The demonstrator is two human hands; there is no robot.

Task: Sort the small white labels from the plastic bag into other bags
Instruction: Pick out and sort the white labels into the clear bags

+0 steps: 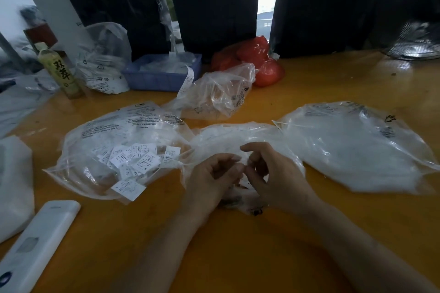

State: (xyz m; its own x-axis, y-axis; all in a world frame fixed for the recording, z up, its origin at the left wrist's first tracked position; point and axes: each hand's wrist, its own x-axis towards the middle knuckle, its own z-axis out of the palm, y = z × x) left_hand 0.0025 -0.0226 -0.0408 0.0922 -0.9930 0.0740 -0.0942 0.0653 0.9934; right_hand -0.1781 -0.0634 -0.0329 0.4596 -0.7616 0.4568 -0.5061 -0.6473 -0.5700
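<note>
The small white labels [244, 184] in hand sit at the centre of the view, half hidden between the two hands over the crumpled middle bag [228, 135]. The left hand [214, 181] and right hand [273, 178] both have fingers curled in, fingertips meeting — they seem to pinch a label or a thin stack between them, though which hand has it I cannot tell.

To do this well, peel off one label at a time, read its size mark, then drop it through the right mouth. The bag at nine o'clock [123, 150] already holds a loose heap of labels [135, 159]; the bag at three o'clock [354, 147] lies flatter on the yellow worktop [238, 257]. Its opening looks slack — lift an edge first, or labels may slide onto the worktop.
</note>
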